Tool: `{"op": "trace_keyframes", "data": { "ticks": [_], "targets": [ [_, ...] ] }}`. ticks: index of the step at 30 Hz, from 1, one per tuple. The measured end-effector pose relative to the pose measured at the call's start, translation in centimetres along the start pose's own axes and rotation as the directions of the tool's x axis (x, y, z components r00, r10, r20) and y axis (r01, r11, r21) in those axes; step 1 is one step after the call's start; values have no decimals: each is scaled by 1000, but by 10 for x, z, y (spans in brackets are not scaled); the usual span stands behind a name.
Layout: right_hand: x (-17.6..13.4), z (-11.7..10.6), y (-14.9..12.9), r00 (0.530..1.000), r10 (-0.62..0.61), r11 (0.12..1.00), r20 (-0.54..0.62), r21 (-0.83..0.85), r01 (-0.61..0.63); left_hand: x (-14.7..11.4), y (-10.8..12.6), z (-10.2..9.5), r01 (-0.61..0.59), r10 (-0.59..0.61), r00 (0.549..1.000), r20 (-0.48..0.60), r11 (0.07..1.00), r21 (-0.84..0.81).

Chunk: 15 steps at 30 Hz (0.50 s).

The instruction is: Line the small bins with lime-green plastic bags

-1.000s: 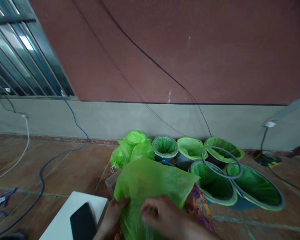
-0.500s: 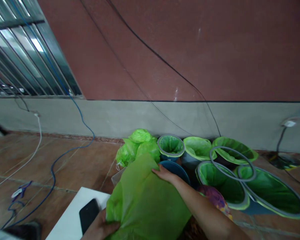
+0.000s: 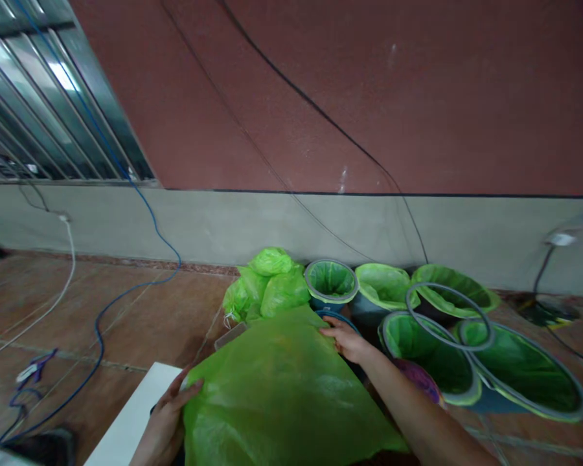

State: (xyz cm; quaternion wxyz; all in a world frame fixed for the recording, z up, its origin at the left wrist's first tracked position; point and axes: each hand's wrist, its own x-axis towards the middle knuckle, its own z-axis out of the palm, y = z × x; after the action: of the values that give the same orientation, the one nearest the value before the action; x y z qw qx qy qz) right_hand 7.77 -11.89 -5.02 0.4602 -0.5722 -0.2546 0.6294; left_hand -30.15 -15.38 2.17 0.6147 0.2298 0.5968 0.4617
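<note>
Spread out in front of me is a thin green plastic bag [image 3: 282, 388]. My left hand [image 3: 168, 414] grips its left edge, thumb and fingers closed on the film. My right hand [image 3: 344, 338] pinches the bag's upper right edge. Just behind the right hand, part of a blue bin [image 3: 337, 317] shows; the bag and hand cover the rest. A heap of crumpled green bags [image 3: 272, 281] lies beyond the bag, against the wall.
Several bins with green liners stand at the right, including a small bin [image 3: 331, 283] by the wall. A loose grey ring [image 3: 449, 288] rests across some of them. On the left are a white board [image 3: 140, 408] and a blue cable [image 3: 126, 294] on the tiled floor.
The bag has been pulled wider and flatter. My left hand has moved left and up, now covering most of the dark phone on the white board; my right hand has moved right.
</note>
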Motion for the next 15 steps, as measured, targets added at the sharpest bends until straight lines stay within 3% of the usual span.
{"op": "trace_keyframes", "data": {
  "ticks": [3, 10, 13, 15],
  "targets": [
    [-22, -16, -29, 999, -29, 993, -42, 113, 34, 8, 6, 8, -72, 71, 997, -9, 997, -35],
    [-71, -35, -103, 959, -283, 947, 2, 159, 279, 17, 48, 45, -166, 180, 974, 139, 981, -103],
    [-92, -41, -129, 937, -343, 938, 62, 79, 338, 21, 72, 63, -304, 293, 931, 216, 952, 19],
    [-104, -47, -143, 922, -373, 926, 98, -24, 377, 24, 87, 72, -449, 388, 875, 288, 873, 188]
  ]
}}
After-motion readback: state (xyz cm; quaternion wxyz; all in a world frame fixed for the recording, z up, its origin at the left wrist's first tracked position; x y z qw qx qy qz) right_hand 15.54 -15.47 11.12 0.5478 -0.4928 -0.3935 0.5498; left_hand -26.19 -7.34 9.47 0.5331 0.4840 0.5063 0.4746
